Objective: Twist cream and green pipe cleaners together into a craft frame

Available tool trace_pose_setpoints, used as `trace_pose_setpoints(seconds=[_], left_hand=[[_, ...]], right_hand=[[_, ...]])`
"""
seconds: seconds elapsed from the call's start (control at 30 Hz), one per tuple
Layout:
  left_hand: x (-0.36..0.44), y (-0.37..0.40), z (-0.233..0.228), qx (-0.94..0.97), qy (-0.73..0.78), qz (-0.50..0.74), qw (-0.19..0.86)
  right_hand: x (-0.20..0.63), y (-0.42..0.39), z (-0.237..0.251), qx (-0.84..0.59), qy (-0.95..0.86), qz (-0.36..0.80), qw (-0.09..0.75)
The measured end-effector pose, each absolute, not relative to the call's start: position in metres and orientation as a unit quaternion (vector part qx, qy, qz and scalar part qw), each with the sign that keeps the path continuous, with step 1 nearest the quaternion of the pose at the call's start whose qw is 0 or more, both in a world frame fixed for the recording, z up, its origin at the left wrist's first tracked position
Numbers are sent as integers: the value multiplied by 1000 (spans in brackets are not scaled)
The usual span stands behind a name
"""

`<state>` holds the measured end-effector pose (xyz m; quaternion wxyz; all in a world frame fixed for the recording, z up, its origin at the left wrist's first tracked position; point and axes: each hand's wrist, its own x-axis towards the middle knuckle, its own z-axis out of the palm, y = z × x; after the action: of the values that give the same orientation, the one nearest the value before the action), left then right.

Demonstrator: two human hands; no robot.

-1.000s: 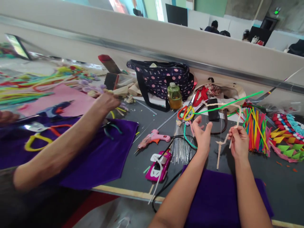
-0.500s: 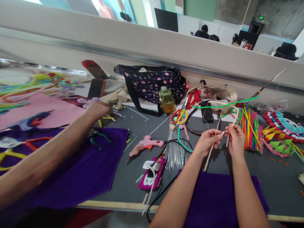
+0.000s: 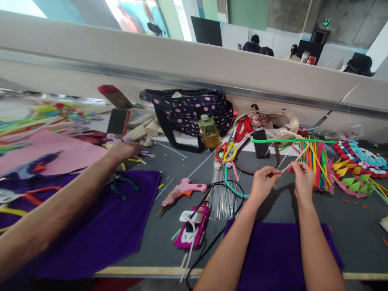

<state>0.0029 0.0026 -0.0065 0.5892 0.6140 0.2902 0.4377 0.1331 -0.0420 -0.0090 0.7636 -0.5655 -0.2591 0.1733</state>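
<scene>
Between my two hands is a cream pipe cleaner [image 3: 303, 152], bent, its upper part rising above my fingers. My left hand [image 3: 263, 182] pinches it from the left. From the other side, my right hand [image 3: 304, 180] grips it with thumb and fingers close together. A straight green pipe cleaner [image 3: 269, 141] crosses behind the cream one; whether they are joined I cannot tell. A thin pale wire or thread also runs up near my left fingertips. Both hands are above the dark table, beyond a purple cloth [image 3: 273, 250].
A co-worker's hand [image 3: 125, 152] reaches across the left side. Near my left arm lie a pink glue gun [image 3: 184, 190], a magenta case [image 3: 195, 230], wire stems [image 3: 224, 202] and scissors [image 3: 226, 152]. A bottle [image 3: 209, 133], a dotted bag [image 3: 184, 111] and colourful pipe cleaners [image 3: 321, 169] stand farther back.
The cream pipe cleaner's long end that hung below my left hand no longer shows there. My hands have come slightly closer together. The view has shifted a little; the co-worker's hand stays near its place.
</scene>
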Motion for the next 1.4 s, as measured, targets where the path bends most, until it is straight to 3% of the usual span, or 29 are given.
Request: trace_pose_setpoints(seconds=[0.1,0.27,0.47,0.7,1.03,1.4], left_hand=[[4,1,-7,590,292,418,627],[2,2,-5,477,280,374,744],[-2,4,-1,416,280,353,790],[-5,9,-2,466,287,382,744],[-11,17,-7,508,299,378,714],[-9,13,-3,538,325,411,660]], right_hand=[[134,-42,-8,-564,-250,172,768],[131,-42,-5,-501,-264,265,780],[131,-46,-5,-494,-294,307,758],[139,-47,-9,-561,-318,271,715],[148,-52,-9,-648,-426,131,617],[145,-51,-6,-571,-310,295,701]])
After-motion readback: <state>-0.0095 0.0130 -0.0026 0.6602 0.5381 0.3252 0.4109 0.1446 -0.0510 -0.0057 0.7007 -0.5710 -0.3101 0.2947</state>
